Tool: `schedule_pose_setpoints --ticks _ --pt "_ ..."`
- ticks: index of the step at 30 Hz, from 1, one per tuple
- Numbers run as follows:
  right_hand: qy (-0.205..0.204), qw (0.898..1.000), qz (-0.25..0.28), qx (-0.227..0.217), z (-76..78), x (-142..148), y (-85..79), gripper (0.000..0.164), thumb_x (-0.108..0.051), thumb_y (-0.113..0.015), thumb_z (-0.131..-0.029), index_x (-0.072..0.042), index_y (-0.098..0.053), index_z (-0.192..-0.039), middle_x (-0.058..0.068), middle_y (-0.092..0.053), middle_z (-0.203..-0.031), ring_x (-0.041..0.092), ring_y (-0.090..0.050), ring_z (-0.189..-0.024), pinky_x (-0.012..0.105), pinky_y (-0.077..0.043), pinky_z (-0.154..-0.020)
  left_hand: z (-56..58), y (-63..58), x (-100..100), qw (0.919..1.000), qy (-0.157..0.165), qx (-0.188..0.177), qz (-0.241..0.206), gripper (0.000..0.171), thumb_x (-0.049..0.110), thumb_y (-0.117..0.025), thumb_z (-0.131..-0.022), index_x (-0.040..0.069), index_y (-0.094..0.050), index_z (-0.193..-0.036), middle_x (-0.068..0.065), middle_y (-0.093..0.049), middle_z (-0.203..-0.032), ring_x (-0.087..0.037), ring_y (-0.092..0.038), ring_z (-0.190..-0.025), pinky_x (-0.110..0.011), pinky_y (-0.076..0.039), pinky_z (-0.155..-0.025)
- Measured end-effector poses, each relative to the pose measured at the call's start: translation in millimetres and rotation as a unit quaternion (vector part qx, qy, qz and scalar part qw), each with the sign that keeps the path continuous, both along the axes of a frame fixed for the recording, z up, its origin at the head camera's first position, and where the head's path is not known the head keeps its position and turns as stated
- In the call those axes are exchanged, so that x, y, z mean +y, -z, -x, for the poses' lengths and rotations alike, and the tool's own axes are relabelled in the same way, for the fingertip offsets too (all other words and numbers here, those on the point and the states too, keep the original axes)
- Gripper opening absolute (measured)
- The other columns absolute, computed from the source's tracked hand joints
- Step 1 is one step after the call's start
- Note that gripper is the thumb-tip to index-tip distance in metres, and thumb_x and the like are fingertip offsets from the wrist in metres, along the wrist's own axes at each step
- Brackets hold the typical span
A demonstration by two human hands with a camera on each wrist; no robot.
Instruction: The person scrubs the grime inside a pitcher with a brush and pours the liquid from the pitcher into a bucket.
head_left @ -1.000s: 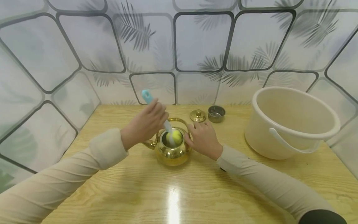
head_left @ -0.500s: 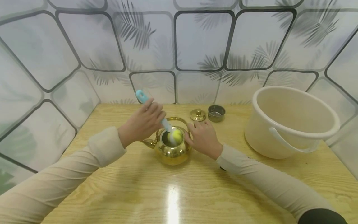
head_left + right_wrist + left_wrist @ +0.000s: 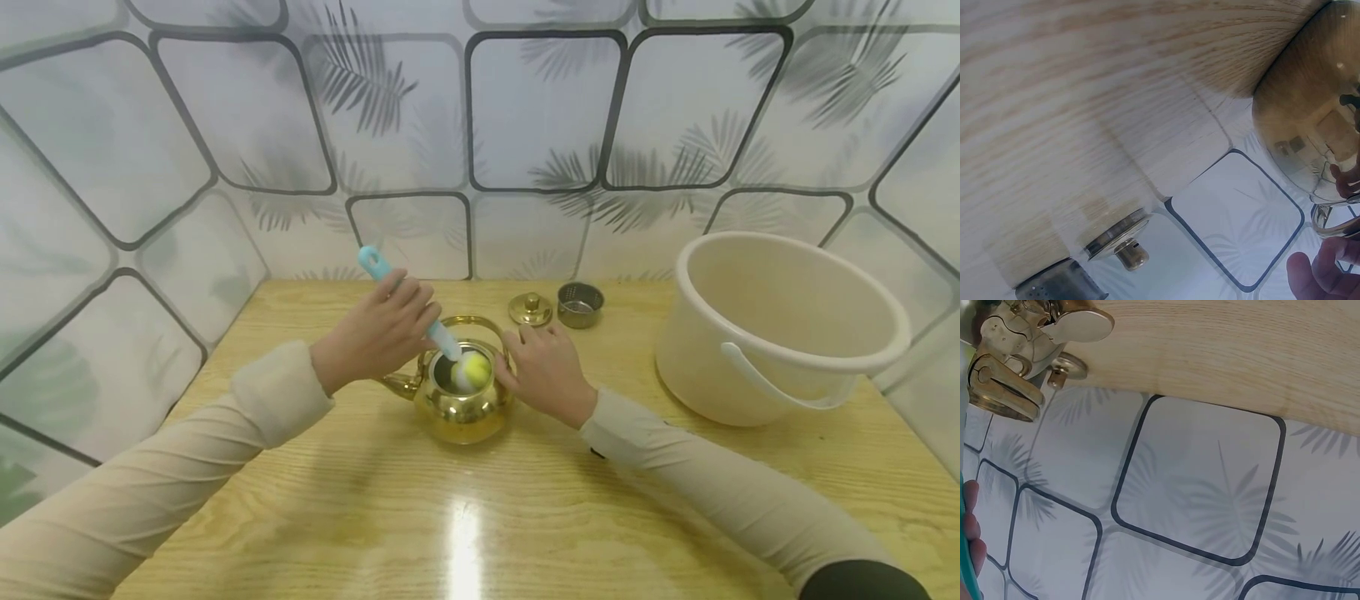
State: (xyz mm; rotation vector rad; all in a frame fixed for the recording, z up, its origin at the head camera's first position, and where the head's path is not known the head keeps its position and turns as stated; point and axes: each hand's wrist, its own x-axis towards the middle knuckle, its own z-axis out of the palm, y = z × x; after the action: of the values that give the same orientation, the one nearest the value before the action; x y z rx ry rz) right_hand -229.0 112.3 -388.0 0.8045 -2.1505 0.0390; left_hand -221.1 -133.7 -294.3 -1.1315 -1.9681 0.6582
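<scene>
A shiny gold kettle (image 3: 461, 421) stands lidless on the wooden table, its spout pointing left. My left hand (image 3: 378, 329) grips the light blue handle of a sponge brush (image 3: 371, 260), which slants down into the kettle's mouth. Inside the opening shows the brush's yellow and white sponge head (image 3: 472, 372). With my right hand (image 3: 547, 371) I hold the right side of the kettle's raised handle (image 3: 472, 320). Only fingertips (image 3: 974, 531) and a strip of the brush handle appear in the left wrist view. In the right wrist view, curled fingers (image 3: 1325, 272) are at the kettle handle.
Behind the kettle lie its gold lid (image 3: 530, 309) and a small perforated metal strainer (image 3: 581, 305). A large cream bucket (image 3: 697, 367) with a white handle stands at the right. Patterned walls close off the table (image 3: 375, 517) at the back and sides.
My left hand has shifted slightly left and tipped the brush handle further left. The sponge head has turned and moved a little to the right inside the kettle. My right hand stays in place.
</scene>
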Motion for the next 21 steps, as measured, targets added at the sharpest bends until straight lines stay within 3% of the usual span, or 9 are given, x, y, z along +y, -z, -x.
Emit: schedule_pose_setpoints --ticks 11,21 --pt "0.001 1.0 -0.004 -0.005 0.5 0 1.0 0.019 -0.029 -0.06 -0.082 -0.011 -0.06 -0.078 0.0 -0.048 -0.055 0.013 -0.039 -0.045 0.03 -0.036 -0.051 3.0 -6.6 -1 0.9978 0.008 -0.064 0.015 0.05 0.055 -0.064 -0.079 0.007 -0.054 -0.09 -0.008 -0.055 -0.089 -0.025 -0.043 -0.085 -0.039 -0.033 -0.086" --pt "0.008 1.0 -0.013 -0.004 -0.7 0 -0.8 0.022 -0.031 -0.058 -0.082 -0.01 -0.064 -0.087 0.001 -0.051 -0.057 0.015 -0.044 -0.047 0.032 -0.039 -0.054 5.0 -23.1 7 0.9937 0.02 -0.093 0.06 0.048 0.057 -0.059 -0.082 0.011 -0.059 -0.096 -0.008 -0.062 -0.099 -0.024 -0.05 -0.095 -0.04 -0.034 -0.095"
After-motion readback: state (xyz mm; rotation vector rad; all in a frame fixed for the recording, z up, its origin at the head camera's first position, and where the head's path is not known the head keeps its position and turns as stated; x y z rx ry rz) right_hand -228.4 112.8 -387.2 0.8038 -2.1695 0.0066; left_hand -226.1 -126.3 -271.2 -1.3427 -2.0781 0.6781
